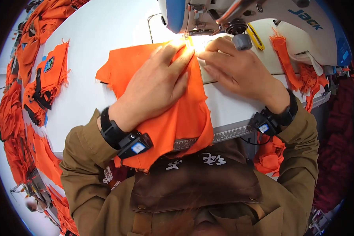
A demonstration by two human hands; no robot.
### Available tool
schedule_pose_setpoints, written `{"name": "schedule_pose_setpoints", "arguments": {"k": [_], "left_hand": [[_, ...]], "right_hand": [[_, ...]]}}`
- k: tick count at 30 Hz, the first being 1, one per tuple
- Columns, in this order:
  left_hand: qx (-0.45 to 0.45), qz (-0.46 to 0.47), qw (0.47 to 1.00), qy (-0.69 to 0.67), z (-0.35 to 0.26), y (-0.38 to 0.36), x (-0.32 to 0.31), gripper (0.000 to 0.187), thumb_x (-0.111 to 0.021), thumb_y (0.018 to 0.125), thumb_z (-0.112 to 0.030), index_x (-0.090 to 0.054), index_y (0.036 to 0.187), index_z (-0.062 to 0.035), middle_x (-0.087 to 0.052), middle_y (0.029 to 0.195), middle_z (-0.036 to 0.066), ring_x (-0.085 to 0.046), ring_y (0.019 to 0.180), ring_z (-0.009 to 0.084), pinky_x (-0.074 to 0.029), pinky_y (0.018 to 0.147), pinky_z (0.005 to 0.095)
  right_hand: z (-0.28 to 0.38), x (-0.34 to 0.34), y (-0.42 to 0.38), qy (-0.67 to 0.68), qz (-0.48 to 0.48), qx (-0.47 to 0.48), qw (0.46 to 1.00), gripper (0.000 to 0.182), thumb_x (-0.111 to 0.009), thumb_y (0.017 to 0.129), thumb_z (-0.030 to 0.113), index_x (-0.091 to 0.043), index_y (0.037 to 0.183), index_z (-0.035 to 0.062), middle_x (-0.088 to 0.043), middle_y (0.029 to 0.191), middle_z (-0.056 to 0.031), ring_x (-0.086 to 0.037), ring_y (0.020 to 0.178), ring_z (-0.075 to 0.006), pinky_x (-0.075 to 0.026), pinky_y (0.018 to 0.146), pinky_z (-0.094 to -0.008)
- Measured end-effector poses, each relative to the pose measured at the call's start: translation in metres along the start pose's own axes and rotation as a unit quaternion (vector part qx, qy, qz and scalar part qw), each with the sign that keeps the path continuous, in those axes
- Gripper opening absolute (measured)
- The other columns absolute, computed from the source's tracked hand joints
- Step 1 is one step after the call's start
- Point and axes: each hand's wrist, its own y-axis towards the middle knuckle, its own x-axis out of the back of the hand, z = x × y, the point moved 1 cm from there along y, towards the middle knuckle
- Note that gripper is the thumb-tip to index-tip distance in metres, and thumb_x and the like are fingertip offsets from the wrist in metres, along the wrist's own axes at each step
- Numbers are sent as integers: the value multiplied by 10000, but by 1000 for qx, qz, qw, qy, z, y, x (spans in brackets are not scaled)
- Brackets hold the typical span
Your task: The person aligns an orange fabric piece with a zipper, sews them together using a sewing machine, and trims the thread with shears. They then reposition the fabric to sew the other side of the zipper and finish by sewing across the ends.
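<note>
An orange fabric piece (185, 110) lies under the needle area of a white and blue sewing machine (220, 15) and hangs over the table's front edge. My left hand (157, 82) presses on the fabric, thumb and fingers closed on it just in front of the needle. On the right, my right hand (240, 67) has bent fingers drawn together, their tips at the fabric's right edge beside the needle. Bright lamp light washes out the fingertips and the stitching spot, so the exact grip there is hard to see.
A yellow cutter (255, 37) lies behind my right hand. Frayed orange scraps (283, 59) rest at the right. Orange pieces with a patch (51, 67) and larger orange heaps (11, 114) are at the left. A ruler strip (234, 133) runs along the table's front edge.
</note>
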Motion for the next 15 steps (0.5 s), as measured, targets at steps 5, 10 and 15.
{"name": "schedule_pose_setpoints", "arguments": {"k": [5, 10, 15], "left_hand": [[-104, 42, 993, 20, -7, -13, 28, 431, -670, 902, -15, -635, 1332, -1, -593, 1366, 192, -575, 1260, 420, -435, 1133, 497], [-100, 81, 990, -58, -54, -48, 37, 480, -777, 806, -74, -661, 1266, 0, -650, 1237, 171, -633, 1142, 382, -526, 997, 461], [-53, -4, 998, 14, -58, -53, 17, 499, -792, 759, -114, -662, 1229, -9, -654, 1100, 138, -642, 1059, 338, -556, 889, 406]], "right_hand": [[43, 16, -14, 66, 82, 108, 989, 276, -733, 801, 88, -710, 1071, 42, -656, 1072, -90, -666, 964, -302, -563, 799, -420], [59, 9, -35, 20, 54, 105, 993, 255, -719, 799, 62, -691, 1050, 30, -648, 1062, -92, -675, 920, -287, -566, 745, -382], [73, 5, -32, 161, -49, 48, 985, 291, -735, 800, -54, -704, 1078, 24, -678, 1047, -121, -707, 911, -310, -593, 745, -380]]}}
